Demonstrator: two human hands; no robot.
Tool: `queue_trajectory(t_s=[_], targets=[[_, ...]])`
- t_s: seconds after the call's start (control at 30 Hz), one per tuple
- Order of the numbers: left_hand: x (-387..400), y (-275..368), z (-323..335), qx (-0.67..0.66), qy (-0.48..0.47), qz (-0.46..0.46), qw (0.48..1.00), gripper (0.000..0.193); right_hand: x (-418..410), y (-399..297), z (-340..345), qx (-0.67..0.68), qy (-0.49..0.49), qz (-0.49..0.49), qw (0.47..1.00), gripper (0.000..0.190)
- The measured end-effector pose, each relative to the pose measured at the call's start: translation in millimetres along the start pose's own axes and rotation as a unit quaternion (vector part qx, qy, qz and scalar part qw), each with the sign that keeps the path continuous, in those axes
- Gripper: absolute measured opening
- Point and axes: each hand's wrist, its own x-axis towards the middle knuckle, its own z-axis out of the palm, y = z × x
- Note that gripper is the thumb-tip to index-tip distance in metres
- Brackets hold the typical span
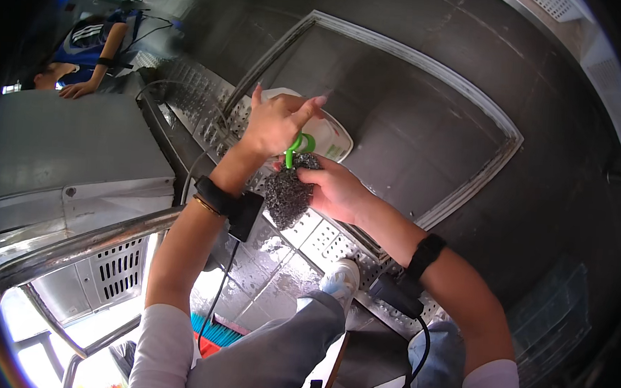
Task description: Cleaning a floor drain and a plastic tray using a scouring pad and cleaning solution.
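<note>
My right hand [340, 190] grips a grey steel-wool scourer [289, 195], thumb on top and fingertips partly behind it. A green plastic looped piece [306, 142] sticks up at the scourer's upper end; how it is joined there is hidden. Just above it is my left hand [277, 121], back upward, with two digits stretched apart and the others partly bent or hidden; nothing shows in its grasp. Behind the left hand lies a white plastic tub [332, 136] with printing on it, partly covered by the hand.
A pale gasket-edged frame [404, 50] borders a dark panel [390, 113]. Perforated metal plate [334, 243] runs below my hands. At left are a metal cabinet [68, 142], a metal rail [99, 240] and another person's hand [77, 90]. A blue-bristled brush [217, 331] lies near my leg.
</note>
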Motion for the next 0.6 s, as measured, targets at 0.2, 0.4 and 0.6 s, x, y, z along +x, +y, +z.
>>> queue_trajectory(t_s=[0.2, 0.4, 0.6], targets=[[0, -13, 15, 0.132, 0.074, 0.038, 0.988, 0.038, -2, -3, -9, -0.005, 0.011, 0.018, 1.000, 0.031], [0, -12, -20, -0.062, -0.066, 0.015, 0.996, 0.038, -23, -18, -1, -0.037, 0.010, 0.035, 0.999, 0.034], [-22, -47, -68, 0.053, -0.117, 0.173, 0.977, 0.055, -79, -50, -34, -0.125, 0.039, 0.079, 0.988, 0.034]])
